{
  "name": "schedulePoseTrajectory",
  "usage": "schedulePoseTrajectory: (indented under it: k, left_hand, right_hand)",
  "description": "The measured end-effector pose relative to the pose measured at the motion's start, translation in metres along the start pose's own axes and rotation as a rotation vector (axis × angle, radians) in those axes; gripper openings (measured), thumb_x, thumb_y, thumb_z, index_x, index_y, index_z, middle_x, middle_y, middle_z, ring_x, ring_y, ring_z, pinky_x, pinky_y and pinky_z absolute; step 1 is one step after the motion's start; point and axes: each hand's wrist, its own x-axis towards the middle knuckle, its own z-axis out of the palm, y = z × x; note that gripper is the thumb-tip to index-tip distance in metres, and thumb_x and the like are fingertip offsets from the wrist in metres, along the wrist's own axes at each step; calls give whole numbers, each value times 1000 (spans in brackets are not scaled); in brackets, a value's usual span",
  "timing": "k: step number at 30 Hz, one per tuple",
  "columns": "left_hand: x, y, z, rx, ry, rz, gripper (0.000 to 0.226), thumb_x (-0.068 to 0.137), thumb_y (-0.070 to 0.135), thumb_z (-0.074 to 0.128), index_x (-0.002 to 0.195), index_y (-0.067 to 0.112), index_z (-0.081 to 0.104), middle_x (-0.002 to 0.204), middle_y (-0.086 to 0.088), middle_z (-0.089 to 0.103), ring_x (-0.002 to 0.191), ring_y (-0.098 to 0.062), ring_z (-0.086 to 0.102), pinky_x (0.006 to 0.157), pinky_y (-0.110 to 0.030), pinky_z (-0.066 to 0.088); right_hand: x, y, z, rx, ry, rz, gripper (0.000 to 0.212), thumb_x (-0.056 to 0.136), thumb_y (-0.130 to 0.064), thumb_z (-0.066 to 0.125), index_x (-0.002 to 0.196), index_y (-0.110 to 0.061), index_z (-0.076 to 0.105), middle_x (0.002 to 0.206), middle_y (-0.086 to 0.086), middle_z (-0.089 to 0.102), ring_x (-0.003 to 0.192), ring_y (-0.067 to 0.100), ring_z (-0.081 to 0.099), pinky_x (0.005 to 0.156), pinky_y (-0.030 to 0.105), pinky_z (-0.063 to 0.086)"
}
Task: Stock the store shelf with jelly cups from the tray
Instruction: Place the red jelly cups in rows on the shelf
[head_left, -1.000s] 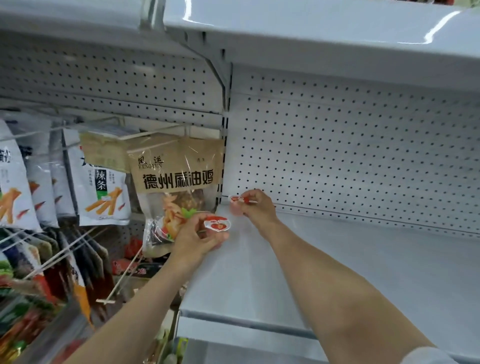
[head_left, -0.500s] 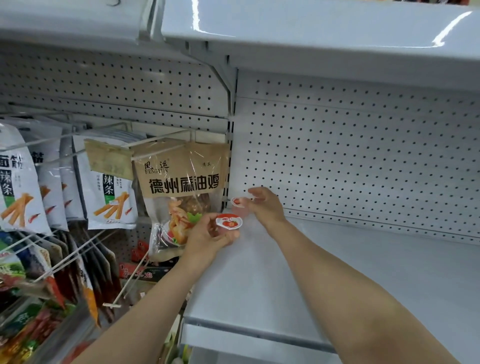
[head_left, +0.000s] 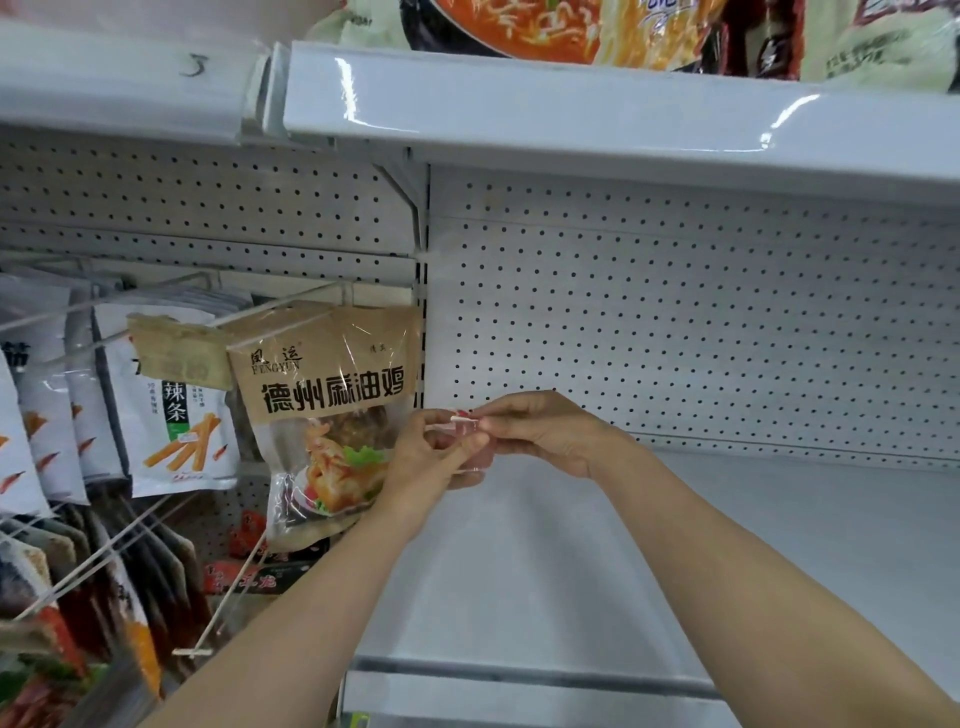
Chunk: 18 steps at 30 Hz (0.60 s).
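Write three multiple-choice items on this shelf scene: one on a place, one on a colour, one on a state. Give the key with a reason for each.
1. Where do the hands meet?
A. at the back left corner of the white shelf
B. on the upper shelf
C. among the hanging bags

2. What colour is the top panel of the hanging snack bag nearest the hands?
A. blue
B. brown
C. black

3. What is the left hand doing?
A. hanging idle
B. pressing flat on the shelf
C. gripping a jelly cup together with the right hand

Key: A, both hands are by the pegboard corner; B, its panel is kraft brown; C, fingers of both curl round the cups.
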Motion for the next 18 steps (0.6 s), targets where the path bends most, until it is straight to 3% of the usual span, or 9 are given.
schedulePoseTrajectory:
  k: [2,5,7,10,13,18]
  left_hand:
    - [6,-3,1,100,-8,13,62,68,39,80,119,17,53,107,-11,66,89,-24,73,69,-34,60]
    - [22,-13,-5,432,107,158,44,90,43,64,129,25,53,118,6,61,106,-16,62,87,-23,49]
    - [36,-24,-14,660,115,203,44,98,43,51,139,27,50,135,6,48,124,-15,47,101,-26,37]
    - [56,-43,-22,892,-10,197,45,101,43,46,144,29,47,157,-3,32,146,-21,26,119,-35,22]
    - [69,-56,-25,987,-73,210,45,102,43,43,144,30,48,160,-2,27,149,-22,19,121,-37,16]
    - [73,-63,-32,969,-92,241,43,102,40,46,144,35,48,160,4,26,147,-17,25,118,-30,20]
  right_hand:
    - [3,2,-5,-20,71,-13,23,85,-8,76,107,-4,74,107,12,74,104,22,70,94,33,56]
    - [12,7,-12,-24,248,-58,17,81,-6,80,96,-11,77,101,5,75,99,18,70,91,32,58]
    - [21,14,-17,-46,361,-79,16,78,-8,83,91,-16,77,99,1,75,96,14,68,88,28,58]
    - [36,30,-26,-99,459,-90,21,74,-15,87,93,-17,77,99,-1,75,96,13,68,90,28,57]
    - [48,46,-27,-166,514,-60,27,73,-18,88,97,-15,77,95,-3,73,87,9,67,74,16,53]
    - [60,61,-26,-274,549,-13,25,75,-22,86,97,-18,76,93,-8,72,82,2,65,67,7,45]
